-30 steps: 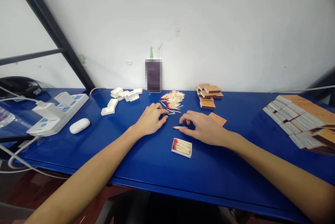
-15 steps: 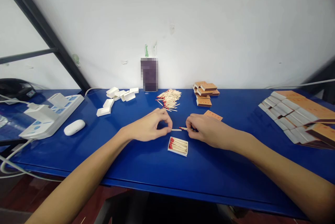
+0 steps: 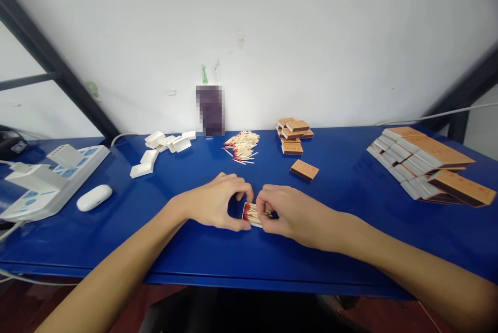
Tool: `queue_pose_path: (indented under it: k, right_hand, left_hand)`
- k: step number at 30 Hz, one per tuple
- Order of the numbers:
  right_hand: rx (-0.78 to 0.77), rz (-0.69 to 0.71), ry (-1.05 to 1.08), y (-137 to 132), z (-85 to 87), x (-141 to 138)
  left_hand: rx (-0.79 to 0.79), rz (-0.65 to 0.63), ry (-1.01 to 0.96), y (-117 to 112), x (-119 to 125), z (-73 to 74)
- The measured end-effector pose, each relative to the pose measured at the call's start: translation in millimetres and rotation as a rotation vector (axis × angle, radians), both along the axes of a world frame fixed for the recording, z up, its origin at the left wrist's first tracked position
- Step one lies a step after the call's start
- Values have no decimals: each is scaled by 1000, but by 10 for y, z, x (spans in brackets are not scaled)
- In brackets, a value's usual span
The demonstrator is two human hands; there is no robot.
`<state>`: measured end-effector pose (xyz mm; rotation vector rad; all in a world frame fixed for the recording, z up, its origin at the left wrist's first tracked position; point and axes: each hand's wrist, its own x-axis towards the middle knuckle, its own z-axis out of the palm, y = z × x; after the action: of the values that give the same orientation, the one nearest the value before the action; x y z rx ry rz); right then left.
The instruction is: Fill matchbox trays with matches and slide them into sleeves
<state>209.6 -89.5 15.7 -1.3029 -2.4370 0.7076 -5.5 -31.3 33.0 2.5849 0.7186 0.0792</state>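
Observation:
A small white matchbox tray [image 3: 254, 225] filled with red-tipped matches lies on the blue table near its front. Around its left end curve the thumb and fingers of my left hand [image 3: 220, 200], touching its near and far sides. My right hand [image 3: 291, 213] is closed in a pinch over the tray's right part, with matches [image 3: 266, 214] at its fingertips. How many it holds is hidden. Behind the hands lies a heap of loose matches [image 3: 244, 145]. A single orange matchbox sleeve [image 3: 305, 169] rests beyond my right hand.
White empty trays [image 3: 181, 143] lie at the back left. Orange matchboxes [image 3: 294, 133] are piled at the back, and a larger stack [image 3: 424, 156] stands at the right. A white earbud case [image 3: 94, 197] and a power strip [image 3: 58, 182] are on the left.
Both hands have moved down to the tray from the table just behind it. The matches between the hands are now at the tray in my right fingers. The view has shifted slightly right.

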Motion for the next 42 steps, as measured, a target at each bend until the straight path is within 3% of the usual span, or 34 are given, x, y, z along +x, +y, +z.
queue_pose_path:
  k: [5, 19, 23, 26, 29, 32, 35, 42]
  right_hand:
    - [40, -56, 13, 42, -9, -2]
    - [137, -9, -24, 89, 82, 88]
    - [288, -102, -139, 192, 112, 342]
    - [418, -246, -336, 310, 71, 606]
    - [343, -359, -530, 408, 12, 791]
    - [235, -353, -537, 449, -13, 847]
    - [233, -292, -489, 443, -1, 827]
    - [244, -259, -383, 408, 59, 766]
  left_hand:
    - [67, 17, -37, -27, 53, -95]
    - [142, 31, -41, -21, 38, -105]
    - [106, 41, -72, -10, 53, -113]
    - [96, 114, -99, -21, 104, -153]
    - [95, 173, -143, -59, 168, -190]
    - [108, 62, -200, -111, 204, -183]
    - [154, -105, -194, -151, 194, -153]
    - [208, -122, -171, -141, 144, -153]
